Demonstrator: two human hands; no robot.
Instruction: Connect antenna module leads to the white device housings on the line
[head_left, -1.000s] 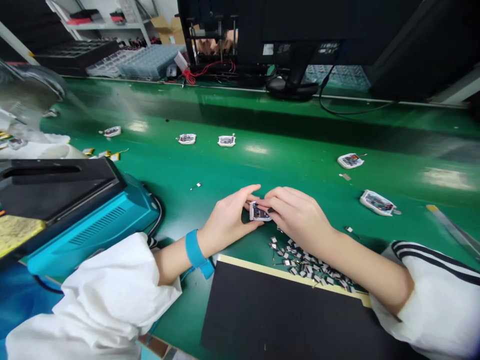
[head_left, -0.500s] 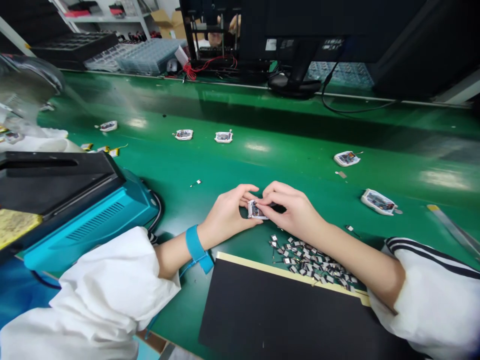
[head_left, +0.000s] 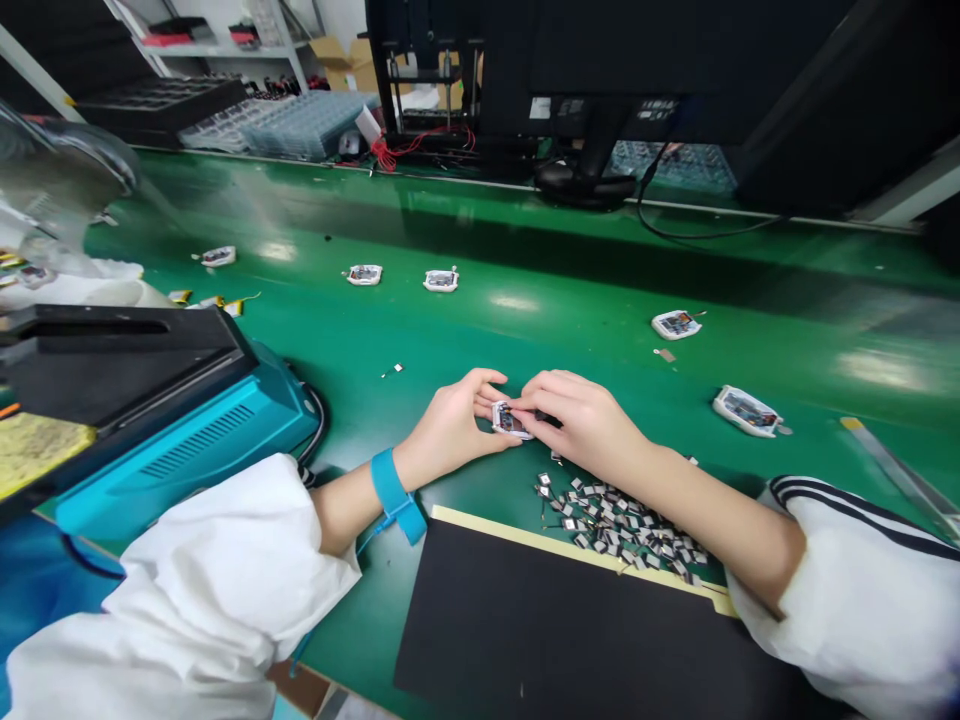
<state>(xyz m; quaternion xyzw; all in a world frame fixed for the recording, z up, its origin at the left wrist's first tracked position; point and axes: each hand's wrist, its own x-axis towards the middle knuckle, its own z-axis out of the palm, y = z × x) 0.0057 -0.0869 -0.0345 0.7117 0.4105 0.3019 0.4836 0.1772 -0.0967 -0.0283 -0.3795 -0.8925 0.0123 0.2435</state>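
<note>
My left hand (head_left: pixel 450 425) holds a small white device housing (head_left: pixel 507 421) with an exposed circuit board inside, gripped between thumb and fingers. My right hand (head_left: pixel 589 415) is closed in a pinch at the upper right of that housing; whatever sits between its fingertips is too small or hidden to name. A blue wrist strap (head_left: pixel 390 488) circles my left wrist. Just below my right hand lies a pile of small metal-and-black components with short leads (head_left: pixel 626 530). One similar component (head_left: pixel 393 370) lies alone to the left of my hands.
More open white housings rest across the green bench: one at right (head_left: pixel 747 411), another behind it (head_left: pixel 676 324), several farther left. Tweezers (head_left: pixel 896 475) lie far right. A black mat (head_left: pixel 562 630) covers the front. A teal machine (head_left: pixel 195 430) stands left; a monitor stand (head_left: pixel 585 185) is behind.
The view has tilted slightly, shifting the bench items a little. Both hands stay at the housing, with the right fingers still pinched against it and the right knuckles turned slightly.
</note>
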